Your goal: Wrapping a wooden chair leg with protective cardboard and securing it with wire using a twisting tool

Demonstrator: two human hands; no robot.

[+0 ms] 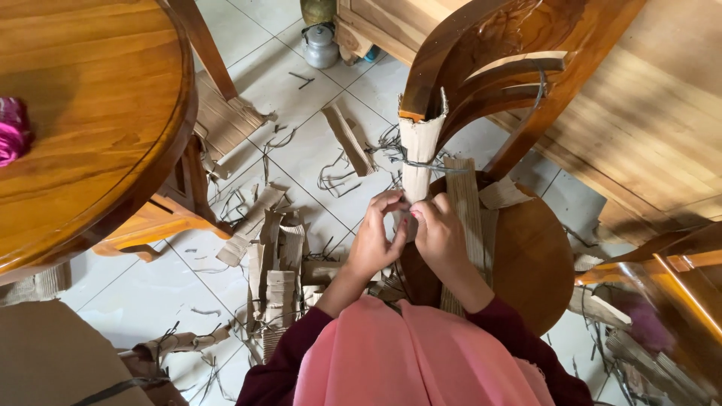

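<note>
We had left hand (pixel 374 242) and right hand (pixel 438 234) pinched shut on cardboard wrap (pixel 418 162) at chair (pixel 530 259) back leg, 12 o'clock of the hands, likely gripping to peel. Cardboard scraps (pixel 274 259) lay at 9 o'clock on floor (pixel 297 150).

Fingertips of left hand (pixel 374 240) and right hand (pixel 438 234) bunch together, so what they pinch is hidden. Round table (pixel 90 113) cut off top and left. Pink cloth (pixel 11 129) clipped by left edge. Kettle (pixel 321 46) small, detail unclear. Bottom-right corner blurred. Chair seat (pixel 530 263) partly covered by arms.
</note>
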